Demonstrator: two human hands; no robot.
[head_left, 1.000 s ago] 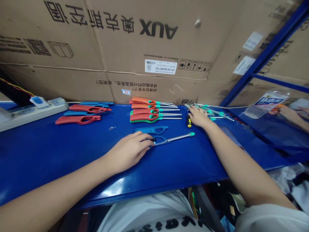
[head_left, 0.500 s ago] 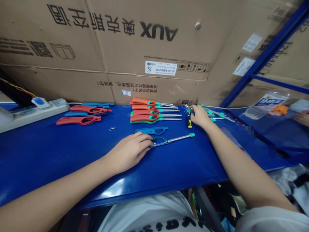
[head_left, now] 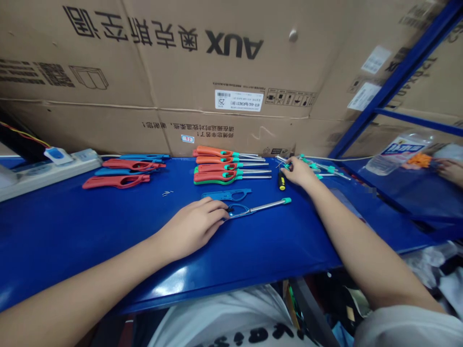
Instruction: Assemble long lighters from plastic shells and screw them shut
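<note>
My left hand (head_left: 197, 224) rests on the table with its fingers closed on the handle of a blue long-neck lighter (head_left: 240, 213), whose metal tube with a green tip points right. Just behind it lies a blue lighter casing half (head_left: 227, 194). My right hand (head_left: 301, 172) reaches to the back right, fingers curled together by a pile of small metal parts (head_left: 281, 160); what they pinch is hidden. A screwdriver with a yellow and black handle (head_left: 281, 181) lies just left of that hand. Beyond the hand are several metal tubes with green tips (head_left: 331, 170).
Several orange and red lighters (head_left: 217, 168) lie in a row at the back middle. Red and blue casings (head_left: 117, 180) sit beside a power strip (head_left: 77, 164) on the left. Small pins (head_left: 167, 193) lie between. A plastic bottle (head_left: 394, 153) and another person's hand (head_left: 450, 171) are at right.
My right hand has shifted very slightly at the pile of parts, its fingers curling more. My left hand and the blue lighter stay in place; the view has moved a little.
</note>
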